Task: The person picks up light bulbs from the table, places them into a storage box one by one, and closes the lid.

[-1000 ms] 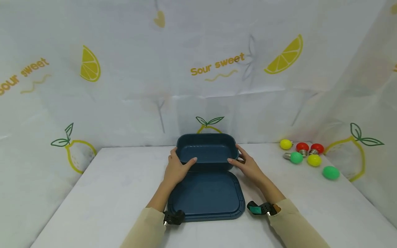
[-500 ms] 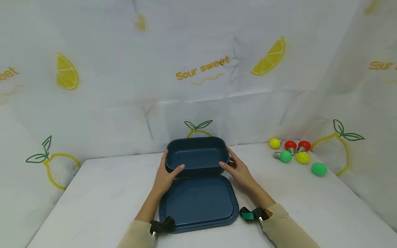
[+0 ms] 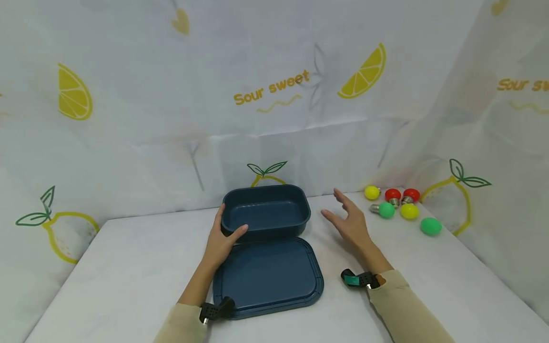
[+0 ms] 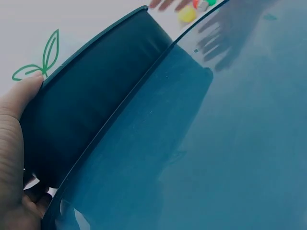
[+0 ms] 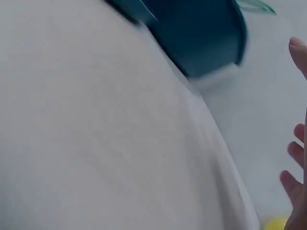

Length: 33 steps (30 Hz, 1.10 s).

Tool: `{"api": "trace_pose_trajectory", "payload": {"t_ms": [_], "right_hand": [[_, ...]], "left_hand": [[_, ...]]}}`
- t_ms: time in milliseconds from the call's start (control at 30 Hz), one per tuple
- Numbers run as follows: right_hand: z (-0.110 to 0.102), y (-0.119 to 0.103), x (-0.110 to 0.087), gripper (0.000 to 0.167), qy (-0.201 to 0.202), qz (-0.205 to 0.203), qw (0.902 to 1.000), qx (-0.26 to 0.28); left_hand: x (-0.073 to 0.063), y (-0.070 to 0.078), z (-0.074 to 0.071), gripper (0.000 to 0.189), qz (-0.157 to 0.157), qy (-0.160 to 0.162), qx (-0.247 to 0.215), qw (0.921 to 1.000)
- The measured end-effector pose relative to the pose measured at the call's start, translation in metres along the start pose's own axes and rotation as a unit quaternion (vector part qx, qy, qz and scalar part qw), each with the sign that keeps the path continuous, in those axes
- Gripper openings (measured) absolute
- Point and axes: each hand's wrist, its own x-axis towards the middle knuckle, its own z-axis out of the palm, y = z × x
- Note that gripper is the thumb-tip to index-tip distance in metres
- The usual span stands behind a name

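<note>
A dark blue rectangular box (image 3: 266,216) with rounded corners stands open-topped at the back of the table. My left hand (image 3: 219,243) grips its left end, thumb over the front and fingers along the side; in the left wrist view the thumb lies by the rim of the box (image 4: 91,91). Flat in front of the box is a matching blue lid (image 3: 270,276), which the left wrist passes over. My right hand (image 3: 352,226) is apart from the box, off to its right, with fingers spread and nothing held.
Several coloured light bulbs lie at the back right: yellow (image 3: 372,192), red (image 3: 392,195), green (image 3: 386,210), among others. A green one (image 3: 431,226) sits closest to the right edge. A white printed curtain (image 3: 171,157) hangs behind the white table (image 3: 141,267).
My right hand has let go of the box's right end and moved right, towards the bulbs. The left hand keeps its hold. The head view has shifted to the right.
</note>
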Motion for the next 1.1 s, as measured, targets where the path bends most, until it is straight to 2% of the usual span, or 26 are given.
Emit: {"api": "trace_pose_trajectory", "payload": {"t_ms": [233, 333, 500, 833, 1100], "right_hand": [[-0.038, 0.035, 0.004, 0.083, 0.089, -0.011, 0.992, -0.088], [-0.049, 0.045, 0.006, 0.082, 0.115, 0.002, 0.9898, -0.085], [-0.061, 0.054, 0.008, 0.082, 0.145, 0.052, 0.9867, -0.051], [-0.069, 0.065, 0.006, 0.086, 0.157, 0.16, 0.9739, 0.033], [-0.067, 0.07, 0.006, 0.089, 0.105, 0.194, 0.9752, 0.013]], "left_hand": [[-0.001, -0.002, 0.0, 0.097, -0.004, -0.008, 0.011, 0.9999], [0.0, -0.001, 0.0, 0.097, -0.002, -0.005, 0.009, 0.9999], [0.001, 0.001, 0.0, 0.097, 0.004, -0.003, 0.006, 1.0], [0.001, 0.0, -0.002, 0.097, 0.004, 0.001, 0.003, 1.0], [0.002, -0.002, -0.001, 0.097, 0.004, 0.001, 0.007, 1.0]]}}
